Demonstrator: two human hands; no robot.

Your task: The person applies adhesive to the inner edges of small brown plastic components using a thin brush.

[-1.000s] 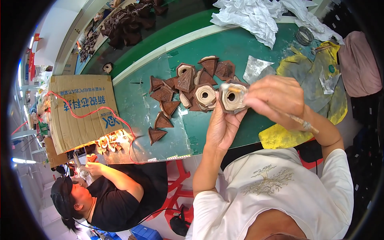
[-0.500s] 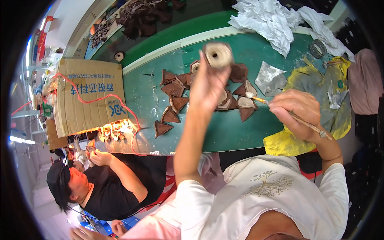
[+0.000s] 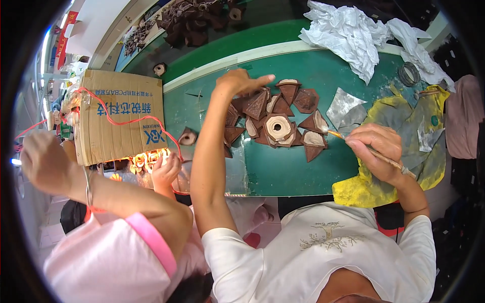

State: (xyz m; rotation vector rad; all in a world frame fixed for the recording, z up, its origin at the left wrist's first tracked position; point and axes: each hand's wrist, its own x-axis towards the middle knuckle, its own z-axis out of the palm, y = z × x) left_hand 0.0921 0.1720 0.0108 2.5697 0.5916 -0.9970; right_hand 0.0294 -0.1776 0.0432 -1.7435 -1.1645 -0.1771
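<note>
My left hand (image 3: 241,83) reaches over the far left side of a cluster of brown, triangular, textured pieces (image 3: 256,103). Its thumb stretches out to the right, and the fingers are partly hidden; nothing shows in its grasp. A hexagonal brown piece (image 3: 277,127) with a cream face and a dark central hole lies at the near side of the cluster. In my right hand (image 3: 378,149) is a slim paintbrush (image 3: 337,134), held tilted. Its pale tip is beside a triangular piece with a cream end (image 3: 317,121); whether they touch I cannot tell.
A cardboard box (image 3: 124,118) with a red cord stands at the left, beside a co-worker's raised arm (image 3: 116,191). A stained yellow cloth (image 3: 348,194) lies at the right. Crumpled white paper (image 3: 348,38) and more brown pieces (image 3: 194,20) sit along the far side.
The hexagonal piece has left my left hand and lies on the cluster. That hand has moved left and away from me. A co-worker's pink-sleeved arm has come up at the left.
</note>
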